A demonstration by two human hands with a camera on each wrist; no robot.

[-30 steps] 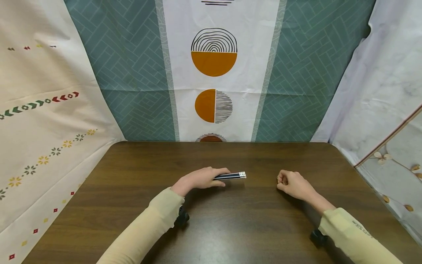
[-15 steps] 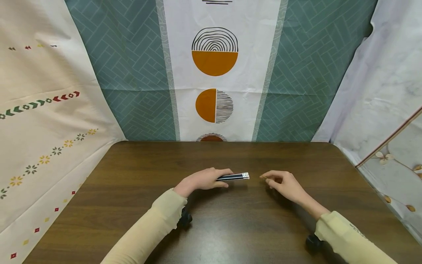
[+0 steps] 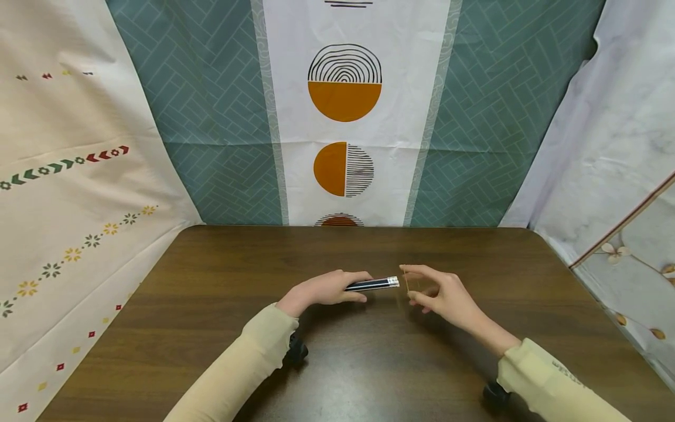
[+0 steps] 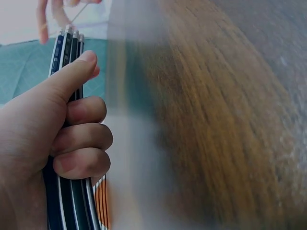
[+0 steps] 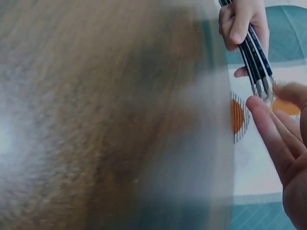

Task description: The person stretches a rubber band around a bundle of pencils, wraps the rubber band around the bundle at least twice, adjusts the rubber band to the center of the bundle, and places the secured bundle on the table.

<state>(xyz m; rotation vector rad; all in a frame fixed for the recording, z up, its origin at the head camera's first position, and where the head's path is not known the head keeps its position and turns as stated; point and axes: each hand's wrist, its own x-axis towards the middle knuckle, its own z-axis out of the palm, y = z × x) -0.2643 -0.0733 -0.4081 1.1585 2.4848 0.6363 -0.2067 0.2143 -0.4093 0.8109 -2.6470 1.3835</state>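
Since the earlier frame the right hand (image 3: 443,293) has moved left, its thumb and index finger now spread with a thin tan band (image 3: 406,280) stretched between them, just beside the ends of the pencils (image 3: 372,284). Lettering on the right sleeve (image 3: 559,382) and marks on the pencils are too small to read. Dark, white-striped and silvery-ended, the bundle sits mid-frame, gripped by the left hand (image 3: 324,287). The table (image 3: 390,363) has its far edge across mid-frame, brown wood reaching the lower middle.
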